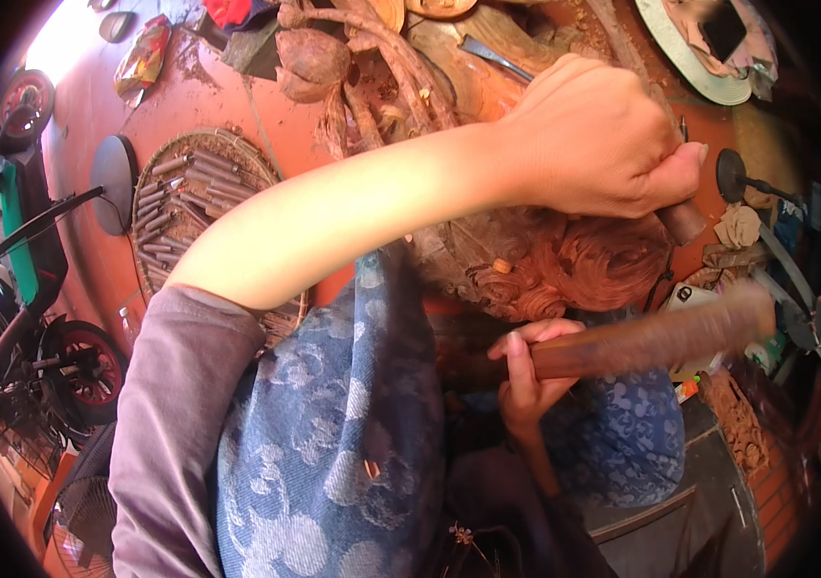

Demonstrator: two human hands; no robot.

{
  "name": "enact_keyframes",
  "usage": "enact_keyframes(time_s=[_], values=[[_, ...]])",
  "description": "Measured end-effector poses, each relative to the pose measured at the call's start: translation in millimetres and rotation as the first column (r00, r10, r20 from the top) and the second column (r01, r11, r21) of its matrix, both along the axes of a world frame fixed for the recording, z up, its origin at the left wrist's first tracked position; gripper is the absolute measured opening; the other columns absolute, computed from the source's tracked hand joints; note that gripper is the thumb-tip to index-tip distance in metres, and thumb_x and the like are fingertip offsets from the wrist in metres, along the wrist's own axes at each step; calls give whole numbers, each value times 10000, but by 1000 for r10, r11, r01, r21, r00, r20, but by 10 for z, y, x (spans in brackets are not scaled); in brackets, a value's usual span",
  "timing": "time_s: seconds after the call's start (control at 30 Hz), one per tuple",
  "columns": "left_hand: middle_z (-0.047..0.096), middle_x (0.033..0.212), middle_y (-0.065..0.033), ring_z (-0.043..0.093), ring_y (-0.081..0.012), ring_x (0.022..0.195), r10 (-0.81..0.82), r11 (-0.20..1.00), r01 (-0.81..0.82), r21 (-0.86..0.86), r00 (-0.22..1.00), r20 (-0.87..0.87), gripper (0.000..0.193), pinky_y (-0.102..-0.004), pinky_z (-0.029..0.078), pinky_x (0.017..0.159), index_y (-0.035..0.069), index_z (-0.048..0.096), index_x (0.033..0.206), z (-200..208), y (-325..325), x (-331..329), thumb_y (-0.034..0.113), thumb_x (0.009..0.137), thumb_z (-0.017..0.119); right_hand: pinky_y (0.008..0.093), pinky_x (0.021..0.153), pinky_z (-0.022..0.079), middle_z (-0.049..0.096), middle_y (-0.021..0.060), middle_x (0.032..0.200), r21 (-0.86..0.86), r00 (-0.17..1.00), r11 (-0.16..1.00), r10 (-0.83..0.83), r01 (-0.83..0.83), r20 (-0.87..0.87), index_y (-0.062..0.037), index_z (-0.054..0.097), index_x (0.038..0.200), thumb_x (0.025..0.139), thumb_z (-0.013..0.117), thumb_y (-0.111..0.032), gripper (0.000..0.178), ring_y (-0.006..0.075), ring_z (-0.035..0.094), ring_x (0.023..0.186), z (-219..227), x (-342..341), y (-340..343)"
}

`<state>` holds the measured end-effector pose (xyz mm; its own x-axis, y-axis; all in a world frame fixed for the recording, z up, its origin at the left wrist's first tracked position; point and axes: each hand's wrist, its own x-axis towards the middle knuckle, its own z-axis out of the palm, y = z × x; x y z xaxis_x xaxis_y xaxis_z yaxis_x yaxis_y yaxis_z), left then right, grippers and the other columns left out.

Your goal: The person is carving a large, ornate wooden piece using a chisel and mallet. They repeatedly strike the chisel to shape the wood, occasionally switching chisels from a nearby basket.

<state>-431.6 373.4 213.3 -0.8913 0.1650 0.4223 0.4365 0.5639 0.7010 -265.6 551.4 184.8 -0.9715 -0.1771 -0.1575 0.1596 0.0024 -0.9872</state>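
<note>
My left arm reaches across to the right, and my left hand [603,140] is a closed fist around a wooden-handled chisel. The handle's butt [685,223] sticks out below the fist. A flat metal blade [495,58] shows beyond the knuckles; its join with the handle is hidden. My right hand [535,371] grips a brown wooden mallet [656,337], whose far end is blurred and points right, below the left fist. Under both hands lies a large carved reddish-brown piece of wood [584,265] with swirling grooves. A loose wood chip [502,265] rests on it.
At the left, a round woven basket [258,154] holds many wooden-handled tools. Root-like carved stems with a pod [314,65] stand at the far side. A scooter [20,231] is at the far left. A pale tray [718,89] with a phone lies far right. Blue patterned cloth [324,453] covers my legs.
</note>
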Motion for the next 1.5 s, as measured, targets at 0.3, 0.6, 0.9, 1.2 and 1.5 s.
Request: enact_keyframes(time_s=[0.3, 0.6, 0.9, 1.2, 1.5], values=[[527, 455, -134, 554, -334, 418, 43, 999, -41, -26, 998, 48, 460, -426, 464, 440, 105, 670, 549, -60, 62, -74, 387, 883, 526, 286, 570, 490, 545, 98, 704, 25, 983, 988, 149, -153, 104, -19, 393, 981, 846, 559, 34, 221, 166, 553, 546, 24, -34, 18], [514, 520, -140, 555, -323, 473, -93, 969, 3, -247, 931, -354, 264, -426, 460, 486, 12, 539, 690, -111, -19, -44, 174, 898, 525, 264, 631, 487, 584, 100, 739, -18, 925, 993, 114, -116, 363, -31, 413, 972, 822, 620, 74, 276, 145, 582, 593, 61, -16, 116], [498, 523, -127, 538, -314, 468, -116, 943, 1, -333, 938, -327, 178, -421, 437, 474, 22, 538, 748, -173, -81, -109, 145, 877, 533, 259, 574, 482, 560, 68, 677, -122, 979, 992, -14, 40, 204, -17, 471, 848, 814, 625, 84, 188, 133, 561, 548, 0, 51, -38], [498, 517, -141, 520, -343, 465, -119, 968, 48, -245, 951, -285, 251, -431, 414, 464, 38, 577, 684, -179, -106, -98, 162, 898, 539, 271, 552, 498, 527, 78, 699, 36, 958, 984, 162, -175, 235, -13, 413, 963, 816, 586, 104, 255, 150, 543, 536, -99, 121, 68], [522, 515, -170, 536, -306, 418, -141, 990, 142, 19, 989, -33, 371, -378, 404, 420, 19, 571, 610, -87, -276, -31, 170, 946, 530, 276, 574, 514, 508, 75, 744, 133, 952, 952, 250, -274, 175, -31, 392, 958, 813, 586, 136, 294, 145, 556, 579, -89, 190, 113]])
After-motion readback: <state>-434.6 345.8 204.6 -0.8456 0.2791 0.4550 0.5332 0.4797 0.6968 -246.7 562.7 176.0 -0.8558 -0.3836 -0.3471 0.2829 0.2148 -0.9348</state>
